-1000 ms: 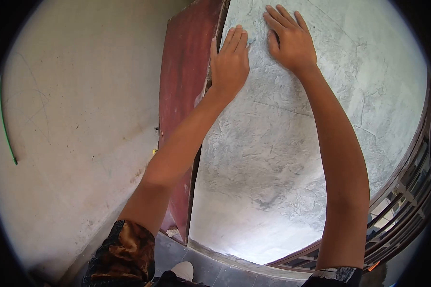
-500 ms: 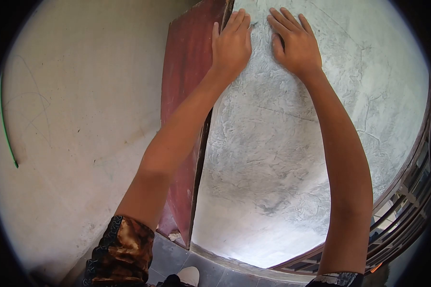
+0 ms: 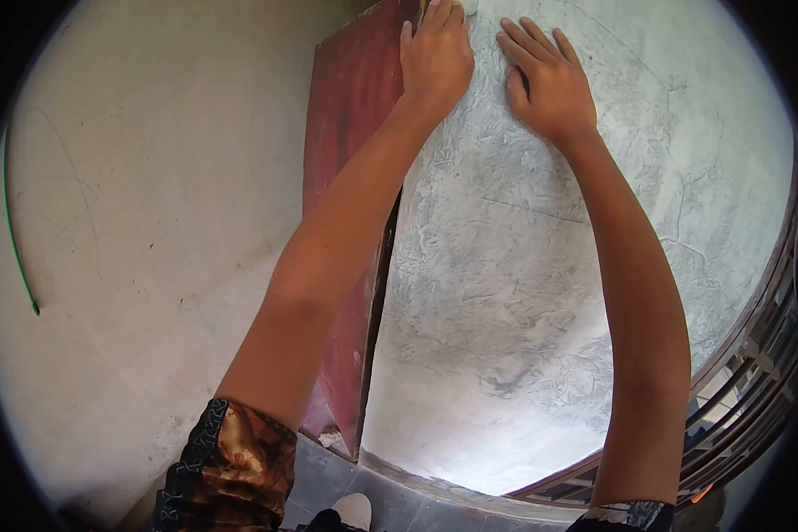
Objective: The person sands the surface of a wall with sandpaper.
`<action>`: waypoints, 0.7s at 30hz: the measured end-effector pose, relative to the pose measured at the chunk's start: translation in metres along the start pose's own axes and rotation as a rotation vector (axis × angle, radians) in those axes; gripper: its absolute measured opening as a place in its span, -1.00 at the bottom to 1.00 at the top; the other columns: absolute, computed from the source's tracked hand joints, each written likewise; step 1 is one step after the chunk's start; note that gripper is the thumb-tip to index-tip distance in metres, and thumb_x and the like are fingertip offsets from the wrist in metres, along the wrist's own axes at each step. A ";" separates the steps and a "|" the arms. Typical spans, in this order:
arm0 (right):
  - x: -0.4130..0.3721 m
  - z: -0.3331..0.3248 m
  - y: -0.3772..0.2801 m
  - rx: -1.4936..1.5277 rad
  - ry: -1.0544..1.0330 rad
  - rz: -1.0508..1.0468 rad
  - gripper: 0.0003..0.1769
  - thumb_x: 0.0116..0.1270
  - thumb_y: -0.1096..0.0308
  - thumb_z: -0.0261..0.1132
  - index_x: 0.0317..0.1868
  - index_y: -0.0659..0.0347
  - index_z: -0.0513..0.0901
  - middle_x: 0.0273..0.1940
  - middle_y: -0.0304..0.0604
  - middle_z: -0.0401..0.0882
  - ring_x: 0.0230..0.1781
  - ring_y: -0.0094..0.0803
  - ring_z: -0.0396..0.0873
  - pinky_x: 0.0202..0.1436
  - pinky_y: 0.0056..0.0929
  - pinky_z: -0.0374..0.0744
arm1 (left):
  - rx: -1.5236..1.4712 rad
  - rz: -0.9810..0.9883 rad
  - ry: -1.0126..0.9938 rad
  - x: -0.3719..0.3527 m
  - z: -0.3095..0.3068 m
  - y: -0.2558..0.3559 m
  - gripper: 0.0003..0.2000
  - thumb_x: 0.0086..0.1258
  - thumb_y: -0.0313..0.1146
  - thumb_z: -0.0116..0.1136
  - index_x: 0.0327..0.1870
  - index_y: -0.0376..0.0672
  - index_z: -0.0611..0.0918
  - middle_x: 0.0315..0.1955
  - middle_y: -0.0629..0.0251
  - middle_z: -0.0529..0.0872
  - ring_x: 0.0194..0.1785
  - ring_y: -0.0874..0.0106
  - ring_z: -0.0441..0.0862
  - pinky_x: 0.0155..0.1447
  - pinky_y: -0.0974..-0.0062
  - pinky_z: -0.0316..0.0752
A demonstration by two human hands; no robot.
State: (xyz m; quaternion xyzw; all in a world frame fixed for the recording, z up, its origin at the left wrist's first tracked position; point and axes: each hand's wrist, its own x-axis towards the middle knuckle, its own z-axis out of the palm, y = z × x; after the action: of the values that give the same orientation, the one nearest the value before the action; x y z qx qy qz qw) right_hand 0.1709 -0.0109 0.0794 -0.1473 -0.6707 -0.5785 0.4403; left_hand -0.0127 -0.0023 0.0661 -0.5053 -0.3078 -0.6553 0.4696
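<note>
Against the cream plastered wall (image 3: 151, 222) that fills the left of the view stands a large pale grey sheet (image 3: 523, 337) with a rough, swirled surface. It is upright, and its lower edge meets the dark grey tiled floor (image 3: 399, 505). Just beside it on the left, with a dark slit between them, leans a dark red flat board (image 3: 346, 133). A railing of dark metal bars (image 3: 754, 372) curves past the sheet's right side.

Both bare arms reach up to the sheet's upper part. The left hand (image 3: 434, 58) lies flat at the sheet's left edge, over the slit, fingers together. Its fingertips run out of the top of the view, so I cannot tell whether they hook the edge. The right hand (image 3: 550, 84) lies just beside it, palm on the grey face, fingers slightly fanned. Both hands are spread open and hold nothing.

The work looks like pressing on the sheet beside its edge. I judge it goes best with whole palms down, equal weight from both arms, and the left fingers clear of the slit so that they are not pinched against the red board.
</note>
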 end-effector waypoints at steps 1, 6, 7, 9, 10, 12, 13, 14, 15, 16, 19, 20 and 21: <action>0.000 0.000 0.000 0.004 -0.002 -0.006 -0.49 0.41 0.37 0.19 0.36 0.11 0.65 0.49 -0.25 0.52 0.58 -0.28 0.36 0.71 -0.04 0.19 | 0.003 -0.006 0.001 -0.012 -0.003 0.001 -0.66 0.54 -0.41 0.16 0.27 -0.28 0.64 0.38 0.15 0.62 0.50 0.20 0.51 0.40 -0.20 0.43; 0.000 0.001 0.001 -0.013 -0.004 -0.011 -0.48 0.41 0.37 0.18 0.37 0.12 0.65 0.48 -0.24 0.53 0.58 -0.28 0.36 0.70 -0.04 0.18 | 0.083 0.004 -0.093 -0.104 -0.039 0.023 -0.65 0.57 -0.42 0.13 0.32 -0.24 0.63 0.40 0.11 0.61 0.48 0.15 0.53 0.44 -0.24 0.37; 0.001 0.000 0.001 -0.019 0.002 -0.009 -0.48 0.41 0.37 0.18 0.37 0.12 0.65 0.48 -0.24 0.53 0.58 -0.28 0.36 0.70 -0.04 0.18 | 0.081 0.011 -0.088 -0.090 -0.033 0.022 -0.65 0.57 -0.42 0.13 0.32 -0.24 0.63 0.40 0.11 0.61 0.48 0.15 0.53 0.44 -0.24 0.37; 0.001 -0.002 -0.001 0.020 -0.010 0.008 -0.49 0.41 0.37 0.18 0.36 0.12 0.65 0.49 -0.25 0.52 0.58 -0.28 0.36 0.71 -0.04 0.18 | 0.050 -0.036 0.028 -0.041 -0.010 0.020 -0.65 0.56 -0.42 0.15 0.31 -0.23 0.63 0.42 0.12 0.60 0.50 0.18 0.52 0.45 -0.25 0.37; 0.001 -0.002 -0.002 0.016 -0.010 0.008 -0.49 0.41 0.37 0.18 0.36 0.12 0.65 0.49 -0.25 0.52 0.58 -0.28 0.36 0.71 -0.04 0.18 | 0.047 -0.035 0.029 -0.023 -0.001 0.017 -0.65 0.56 -0.42 0.15 0.31 -0.23 0.63 0.42 0.12 0.60 0.50 0.18 0.52 0.45 -0.25 0.37; 0.001 -0.002 -0.002 0.027 -0.003 0.009 -0.50 0.42 0.37 0.18 0.36 0.12 0.65 0.49 -0.24 0.52 0.58 -0.28 0.36 0.70 -0.03 0.18 | -0.009 -0.014 0.106 0.002 0.012 0.014 -0.66 0.57 -0.41 0.10 0.29 -0.30 0.61 0.38 0.10 0.61 0.52 0.19 0.47 0.45 -0.27 0.34; 0.002 -0.002 0.001 0.022 -0.007 0.007 -0.50 0.42 0.37 0.18 0.36 0.12 0.65 0.49 -0.24 0.52 0.58 -0.28 0.36 0.70 -0.03 0.18 | 0.023 -0.026 0.116 -0.004 0.011 0.016 -0.66 0.57 -0.39 0.10 0.29 -0.29 0.61 0.37 0.09 0.62 0.52 0.20 0.47 0.45 -0.27 0.34; 0.002 -0.001 0.001 0.015 -0.001 0.003 -0.50 0.42 0.37 0.18 0.36 0.12 0.65 0.48 -0.24 0.52 0.58 -0.28 0.36 0.70 -0.04 0.18 | 0.020 -0.032 0.110 -0.022 0.009 0.020 -0.66 0.57 -0.39 0.10 0.29 -0.29 0.61 0.37 0.09 0.62 0.52 0.20 0.47 0.45 -0.27 0.34; 0.000 0.000 -0.001 0.012 0.004 0.000 -0.50 0.42 0.37 0.18 0.36 0.12 0.65 0.48 -0.24 0.53 0.58 -0.27 0.36 0.70 -0.04 0.18 | 0.038 -0.054 0.075 -0.045 0.004 0.026 -0.65 0.56 -0.39 0.13 0.30 -0.25 0.62 0.40 0.11 0.60 0.51 0.20 0.49 0.46 -0.26 0.35; 0.000 0.000 -0.002 0.019 -0.003 -0.001 -0.50 0.42 0.37 0.18 0.36 0.12 0.65 0.48 -0.24 0.53 0.58 -0.27 0.36 0.70 -0.04 0.18 | 0.058 -0.076 0.044 -0.060 -0.003 0.030 -0.65 0.55 -0.40 0.16 0.31 -0.22 0.64 0.43 0.13 0.59 0.51 0.20 0.51 0.46 -0.26 0.36; 0.002 -0.001 0.002 -0.007 0.001 -0.007 -0.50 0.42 0.36 0.18 0.36 0.10 0.66 0.48 -0.24 0.53 0.57 -0.27 0.36 0.70 -0.04 0.18 | 0.027 -0.078 0.046 -0.039 -0.001 0.027 -0.66 0.56 -0.37 0.14 0.28 -0.25 0.65 0.40 0.11 0.61 0.49 0.18 0.53 0.45 -0.28 0.35; 0.002 -0.002 0.001 0.001 0.005 -0.003 -0.50 0.43 0.36 0.19 0.36 0.10 0.66 0.48 -0.24 0.53 0.57 -0.27 0.36 0.70 -0.04 0.18 | -0.004 -0.090 0.056 -0.021 0.004 0.023 -0.66 0.57 -0.35 0.13 0.26 -0.28 0.65 0.38 0.11 0.62 0.49 0.18 0.52 0.45 -0.30 0.33; 0.001 -0.001 -0.001 0.014 0.006 -0.001 -0.50 0.43 0.36 0.19 0.36 0.10 0.66 0.48 -0.24 0.53 0.57 -0.27 0.36 0.70 -0.05 0.18 | -0.003 -0.092 0.057 -0.003 0.011 0.016 -0.66 0.57 -0.35 0.13 0.26 -0.28 0.65 0.38 0.11 0.62 0.49 0.18 0.52 0.45 -0.30 0.33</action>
State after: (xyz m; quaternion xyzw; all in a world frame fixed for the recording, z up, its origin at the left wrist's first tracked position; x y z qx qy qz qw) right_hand 0.1700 -0.0124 0.0801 -0.1422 -0.6736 -0.5742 0.4431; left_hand 0.0060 0.0026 0.0656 -0.4724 -0.3160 -0.6909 0.4469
